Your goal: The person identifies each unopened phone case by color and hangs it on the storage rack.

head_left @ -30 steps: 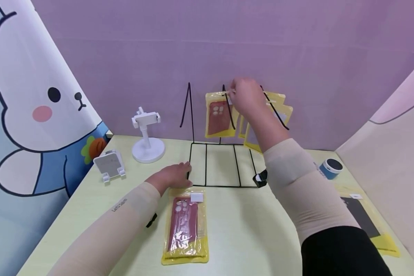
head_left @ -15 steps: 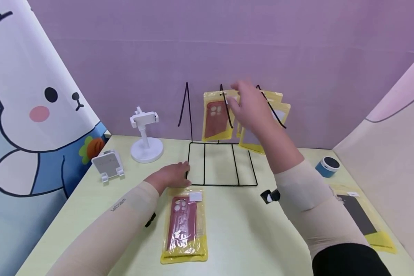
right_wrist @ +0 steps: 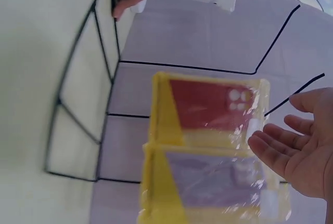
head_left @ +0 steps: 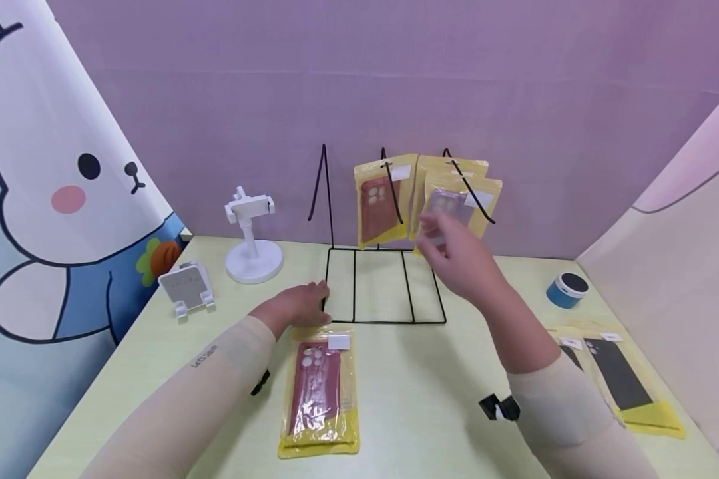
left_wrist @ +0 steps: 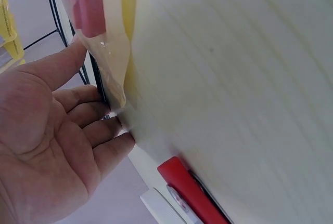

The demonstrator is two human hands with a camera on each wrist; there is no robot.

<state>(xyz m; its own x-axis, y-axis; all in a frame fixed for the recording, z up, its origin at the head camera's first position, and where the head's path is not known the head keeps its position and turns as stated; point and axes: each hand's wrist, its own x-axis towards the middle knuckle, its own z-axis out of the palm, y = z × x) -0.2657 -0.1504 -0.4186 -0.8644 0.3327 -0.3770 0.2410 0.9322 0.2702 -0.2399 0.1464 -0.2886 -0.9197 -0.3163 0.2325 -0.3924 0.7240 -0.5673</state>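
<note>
A black wire display rack stands at the back, with upright hooks. From its middle hook hangs a yellow-edged clear pouch with a red phone case. Overlapping pouches with a purplish phone case hang on the right hook. My right hand is in front of them, fingers loosely bent and holding nothing; the right wrist view shows its open palm. The fingertips and thumb of my left hand rest against the rack's front left corner. Just below it lies another pouched dark pink phone case.
A white phone stand with a round base and a small folding stand are at the left. At the right are a blue round jar-like object and pouches with black cases. A purple wall closes the back.
My right hand has released the red phone case pouch at the middle hook and moved down and to the right. The pouch swung slightly. The left hand stays at the rack corner.
</note>
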